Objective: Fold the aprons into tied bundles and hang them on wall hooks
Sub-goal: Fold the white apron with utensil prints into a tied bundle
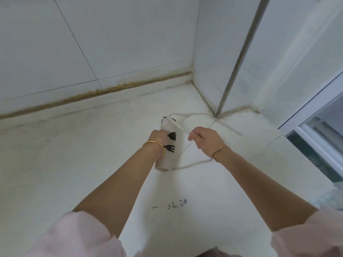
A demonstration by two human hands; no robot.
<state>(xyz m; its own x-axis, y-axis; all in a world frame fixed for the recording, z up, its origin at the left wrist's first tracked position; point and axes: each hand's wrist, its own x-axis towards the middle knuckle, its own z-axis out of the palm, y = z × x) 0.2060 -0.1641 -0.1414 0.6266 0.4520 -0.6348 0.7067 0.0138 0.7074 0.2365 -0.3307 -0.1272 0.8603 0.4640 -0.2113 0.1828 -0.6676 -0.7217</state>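
Item: rolled apron (176, 152), cutlery print, lying at centre frame on the white tiled surface (74, 164) near the wall corner; your left hand (157, 137) grips its upper half, fingers curled over the roll. Tie cord (185, 114), slack, looping above and right of the roll, pinched between thumb and forefinger of your right hand (205, 138), the other fingers curled in. Handling note: press the roll down so it cannot unwind, draw the cord taut around its middle before knotting, and leave a loop free for the hook.
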